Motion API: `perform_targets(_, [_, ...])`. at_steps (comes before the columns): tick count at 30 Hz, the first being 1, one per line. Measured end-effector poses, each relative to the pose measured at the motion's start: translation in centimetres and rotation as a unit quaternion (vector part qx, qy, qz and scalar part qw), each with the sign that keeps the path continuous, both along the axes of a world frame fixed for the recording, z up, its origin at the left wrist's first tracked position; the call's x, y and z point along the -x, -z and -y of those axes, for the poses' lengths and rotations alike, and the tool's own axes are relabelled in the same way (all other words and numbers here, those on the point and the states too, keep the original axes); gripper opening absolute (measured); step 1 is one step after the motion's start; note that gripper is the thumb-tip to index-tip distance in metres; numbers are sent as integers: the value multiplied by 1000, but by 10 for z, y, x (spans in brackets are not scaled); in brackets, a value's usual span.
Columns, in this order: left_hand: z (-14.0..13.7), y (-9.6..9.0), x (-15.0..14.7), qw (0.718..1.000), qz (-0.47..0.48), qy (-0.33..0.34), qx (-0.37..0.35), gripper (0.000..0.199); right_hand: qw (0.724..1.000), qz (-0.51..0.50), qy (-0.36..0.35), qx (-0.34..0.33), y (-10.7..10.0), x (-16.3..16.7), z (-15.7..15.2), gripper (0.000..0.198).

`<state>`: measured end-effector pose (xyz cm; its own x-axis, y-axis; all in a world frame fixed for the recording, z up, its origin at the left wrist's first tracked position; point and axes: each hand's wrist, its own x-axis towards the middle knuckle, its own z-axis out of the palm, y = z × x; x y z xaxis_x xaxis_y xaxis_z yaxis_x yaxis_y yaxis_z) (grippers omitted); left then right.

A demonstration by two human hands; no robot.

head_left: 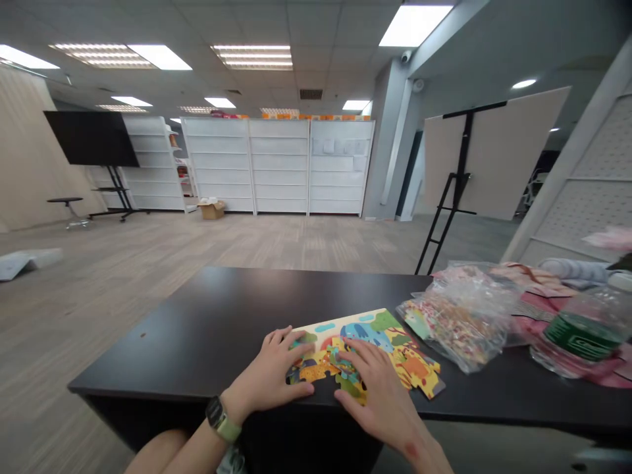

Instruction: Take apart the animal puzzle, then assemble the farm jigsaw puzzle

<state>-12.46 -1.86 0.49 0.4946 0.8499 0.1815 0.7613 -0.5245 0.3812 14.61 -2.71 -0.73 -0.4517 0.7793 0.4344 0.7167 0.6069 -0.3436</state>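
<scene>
A colourful jigsaw puzzle (365, 332) lies on the dark table, its upper part joined into a picture with blue, green and yellow areas. Along its lower edge the outline is uneven, and some pieces (348, 382) lie loosely around the middle. My left hand (276, 368) rests at the puzzle's left side, fingers spread over its edge. Over the centre and lower right of the puzzle lies my right hand (372, 382), fingers apart and touching the pieces. Both palms hide part of the picture. Whether a piece sits under the right fingertips is hidden.
Right of the puzzle are clear plastic bags (459, 316) with colourful pieces inside. Beyond them stand a bottle with a green label (585, 329) and pink cloth (536, 313). The table (197, 329) ends close in front of me. A board on a stand (464, 158) is behind.
</scene>
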Motion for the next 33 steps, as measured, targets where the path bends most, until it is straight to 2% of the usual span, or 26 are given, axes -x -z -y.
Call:
perform_targets(2, [0,0,-1,1000,17,-14,-2,67,1000,9,-19,9,1,0,-2,49])
perform_targets(3, [-1,2,-1,999,23,-23,-2,69,1000,8,-17,8,3,0,-3,45])
perform_targets(6, [-4,7,0,997,30,-75,-2,88,1000,-8,14,-16,10,2,-6,26])
perform_targets(8, [-6,10,0,994,29,-106,6,102,999,-16,30,-30,15,3,-8,22])
perform_targets(10, [-7,10,-2,993,32,-115,17,106,999,-18,35,-34,17,5,-8,22])
perform_targets(14, [-6,5,-9,989,70,-126,21,105,999,-19,36,-36,16,6,-6,22])
perform_targets(19, [-6,2,-17,981,166,-94,21,103,998,-16,40,-34,15,6,-6,22])
perform_targets(25, [-10,6,-15,970,221,-92,36,101,999,-9,35,-28,16,5,-7,23])
perform_targets(29, [-15,10,-12,959,262,-92,51,92,999,-10,39,-27,15,5,-7,23])
perform_targets(33, [-18,8,-11,959,273,-77,22,87,999,-7,37,-22,15,5,-6,24])
